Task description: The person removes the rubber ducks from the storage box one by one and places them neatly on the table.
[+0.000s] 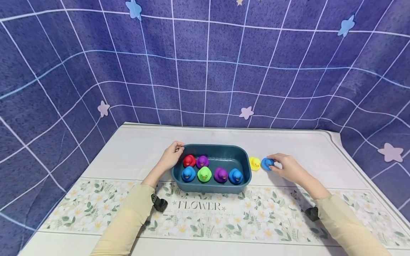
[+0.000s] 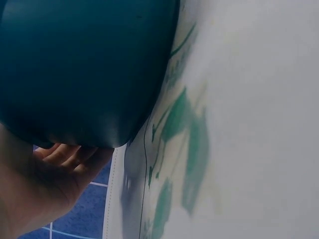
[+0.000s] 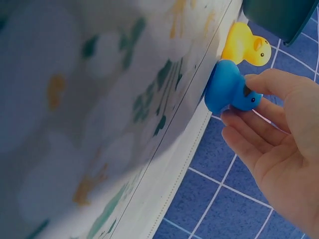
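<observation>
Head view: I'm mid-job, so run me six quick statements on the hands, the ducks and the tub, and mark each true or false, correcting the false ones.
1. The yellow duck sits outside the tub, between it and a blue duck. True.
2. The right hand is inside the tub. False: it pinches that blue duck, outside the tub.
3. The left hand is at the tub's far left corner. True.
4. The tub contains four ducks. False: it contains six.
5. The green duck is in the near row inside the tub. True.
6. The tub contains no red duck. False: one red duck is in it.
</observation>
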Demonstrator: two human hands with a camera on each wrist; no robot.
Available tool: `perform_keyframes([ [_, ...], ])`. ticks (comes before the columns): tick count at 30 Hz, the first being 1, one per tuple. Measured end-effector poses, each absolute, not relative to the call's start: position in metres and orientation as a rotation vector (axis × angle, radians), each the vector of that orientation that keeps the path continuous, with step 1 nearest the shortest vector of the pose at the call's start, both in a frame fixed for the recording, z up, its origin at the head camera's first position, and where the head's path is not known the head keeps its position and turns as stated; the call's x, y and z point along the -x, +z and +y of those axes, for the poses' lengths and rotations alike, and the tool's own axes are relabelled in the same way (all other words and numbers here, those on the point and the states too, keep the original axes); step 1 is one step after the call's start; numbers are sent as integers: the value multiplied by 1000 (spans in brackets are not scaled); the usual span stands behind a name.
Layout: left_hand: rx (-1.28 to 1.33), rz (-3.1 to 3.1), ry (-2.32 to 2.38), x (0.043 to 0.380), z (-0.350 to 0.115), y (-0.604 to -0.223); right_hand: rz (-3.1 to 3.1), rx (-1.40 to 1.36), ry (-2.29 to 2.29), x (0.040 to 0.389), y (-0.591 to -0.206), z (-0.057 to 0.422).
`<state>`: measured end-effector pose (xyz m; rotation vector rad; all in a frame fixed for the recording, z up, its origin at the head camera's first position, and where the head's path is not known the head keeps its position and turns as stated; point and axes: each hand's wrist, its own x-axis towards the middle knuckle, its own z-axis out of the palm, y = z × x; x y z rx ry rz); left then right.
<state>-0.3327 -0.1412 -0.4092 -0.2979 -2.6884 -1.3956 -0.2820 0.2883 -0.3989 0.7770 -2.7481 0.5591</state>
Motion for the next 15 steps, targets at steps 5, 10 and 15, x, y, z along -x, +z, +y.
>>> perform_keyframes([
  [5, 293, -2691, -1395, 333, -140, -409, -2757, -770, 561, 281, -398, 290],
  [10, 287, -2690, -1398, 333, -140, -409, -2763, -758, 558, 282, -399, 290],
  [15, 281, -2689, -1398, 332, -140, -409, -2772, -754, 573, 283, -401, 291],
])
